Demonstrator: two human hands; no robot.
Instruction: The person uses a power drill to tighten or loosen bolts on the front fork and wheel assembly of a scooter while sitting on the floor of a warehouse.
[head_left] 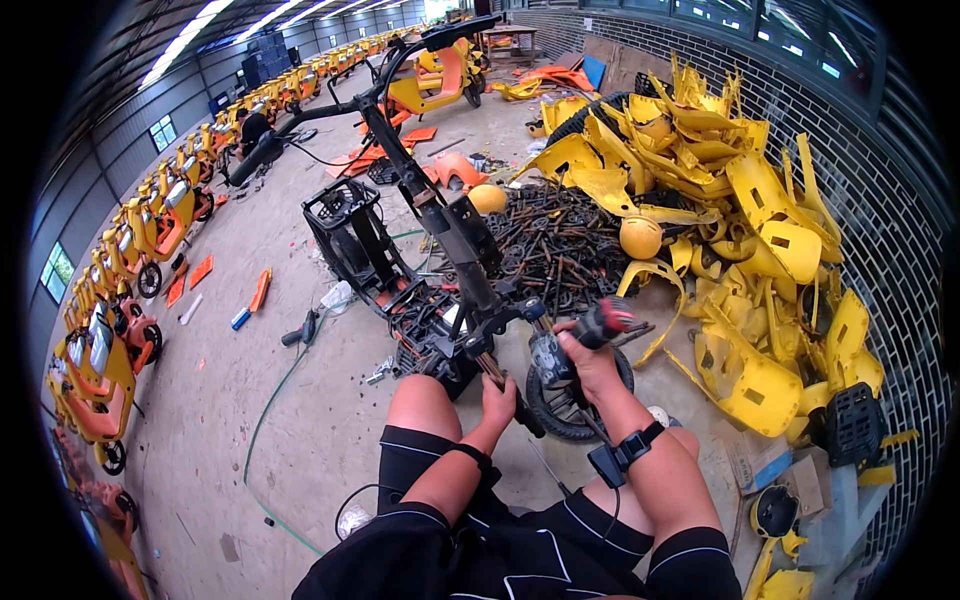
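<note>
Over on my left, a long row of yellow-and-orange scooters (165, 220) runs along the wall; the nearest are cut off by the dark curved edge, and the far ones blur together. A crouching person (254, 132) in dark clothing is near the row, too small and shadowed for me to see what the hands are doing. Orange strips lie scattered on the floor, and a dark power tool (302, 331) rests beside a green hose (268, 425) that slips out of sight near the seated worker's clothing.

In the middle stands a stripped scooter frame (455, 240), its handlebar reaching up and away, just in front of the worker's knees. The left hand (498, 402) is closed around a fork leg (486, 364); its palm side is hidden, so I can't judge how tight the grip is. The right hand (592, 368) grips a red-and-black handheld tool (606, 320) beside the other fork leg; I can't make out whether its tip touches anything. Below, a wheel (562, 408) is partly covered by that hand and forearm.

Behind lies a tangled heap of dark, rusty metal parts (550, 235), single pieces hard to separate. To the right, broken yellow panels (765, 205) overlap against the brick wall (868, 215), hiding its base.
</note>
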